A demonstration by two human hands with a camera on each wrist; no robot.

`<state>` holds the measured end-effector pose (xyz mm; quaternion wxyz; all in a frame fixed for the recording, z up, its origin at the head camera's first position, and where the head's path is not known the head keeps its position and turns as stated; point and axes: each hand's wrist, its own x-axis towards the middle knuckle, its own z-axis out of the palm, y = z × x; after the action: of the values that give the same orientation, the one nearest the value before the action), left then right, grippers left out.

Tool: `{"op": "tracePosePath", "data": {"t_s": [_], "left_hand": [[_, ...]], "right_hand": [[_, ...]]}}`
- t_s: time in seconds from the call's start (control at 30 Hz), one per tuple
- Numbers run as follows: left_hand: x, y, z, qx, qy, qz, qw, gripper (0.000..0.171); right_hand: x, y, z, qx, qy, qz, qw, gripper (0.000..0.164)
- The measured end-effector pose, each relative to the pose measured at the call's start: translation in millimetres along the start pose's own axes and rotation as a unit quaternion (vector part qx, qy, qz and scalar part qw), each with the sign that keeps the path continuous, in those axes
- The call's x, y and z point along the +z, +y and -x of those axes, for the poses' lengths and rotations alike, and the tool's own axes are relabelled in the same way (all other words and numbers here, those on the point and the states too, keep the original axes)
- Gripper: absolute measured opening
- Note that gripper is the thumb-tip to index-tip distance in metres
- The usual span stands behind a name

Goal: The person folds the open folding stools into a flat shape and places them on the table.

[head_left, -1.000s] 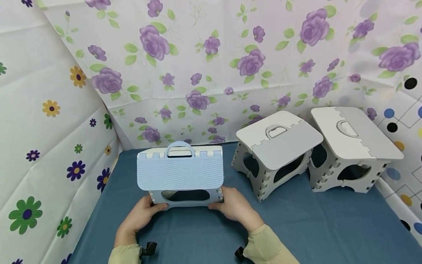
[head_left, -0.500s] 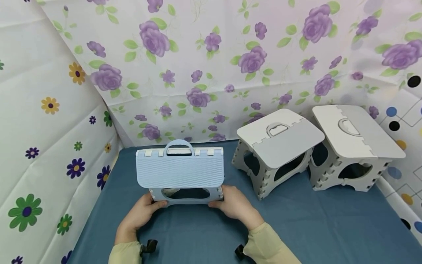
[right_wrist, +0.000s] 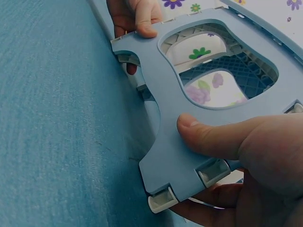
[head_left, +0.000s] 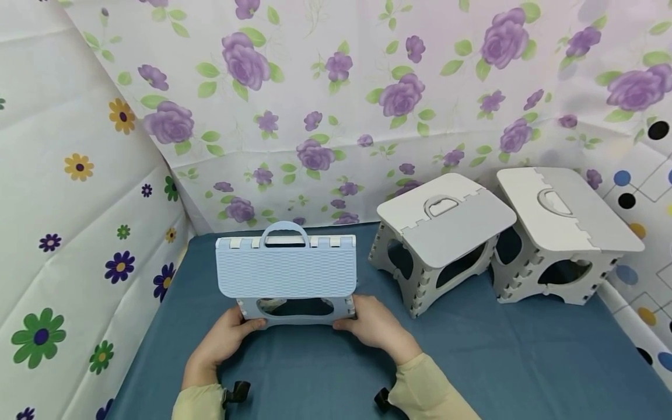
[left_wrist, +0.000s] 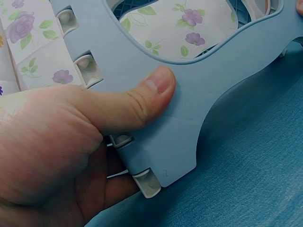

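Left hand (head_left: pixel 223 338) and right hand (head_left: pixel 377 326) grip opposite sides of blue stool (head_left: pixel 286 271), left of grey stools (head_left: pixel 457 227); remotely, I reckon sudden folding could trap fingers (right_wrist: pixel 208 210) near hinges (left_wrist: pixel 88 69).

The rear sheet (head_left: pixel 325 35) is white, printed with purple roses and green leaves, and has a horizontal crease. The left sheet (head_left: pixel 89 216) bears green, yellow and purple flowers; diagonal creases cross it. The right sheet (head_left: pixel 648 262) shows black, blue and orange dots with thin lines. A blue cloth (head_left: pixel 304 379) lies between the side sheets. Lighting is soft.
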<state>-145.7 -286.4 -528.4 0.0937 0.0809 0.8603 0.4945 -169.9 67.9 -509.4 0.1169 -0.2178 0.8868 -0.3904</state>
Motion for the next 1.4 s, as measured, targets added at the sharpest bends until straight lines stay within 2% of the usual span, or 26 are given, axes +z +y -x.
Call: {"op": "tracePosePath", "data": {"t_s": [0.3, 0.67, 1.13, 1.4], "left_hand": [[-1.5, 1.9, 0.4, -0.010, 0.003, -0.001, 0.9999, 0.048], [-2.4, 1.0, 0.7, 0.004, -0.006, 0.008, 0.9999, 0.043], [1.9, -2.3, -1.4, 0.016, -0.008, -0.006, 0.9998, 0.045], [4.6, -4.4, -1.9, 0.011, -0.008, -0.011, 0.9998, 0.043]], "right_hand": [[-0.8, 1.0, 0.2, -0.012, -0.004, -0.007, 1.000, 0.054], [-2.4, -1.1, 0.7, -0.012, -0.005, -0.003, 1.000, 0.050], [-4.3, -1.9, 2.0, -0.011, -0.008, 0.003, 1.000, 0.049], [-3.4, -1.8, 2.5, -0.007, -0.007, 0.000, 1.000, 0.049]]}}
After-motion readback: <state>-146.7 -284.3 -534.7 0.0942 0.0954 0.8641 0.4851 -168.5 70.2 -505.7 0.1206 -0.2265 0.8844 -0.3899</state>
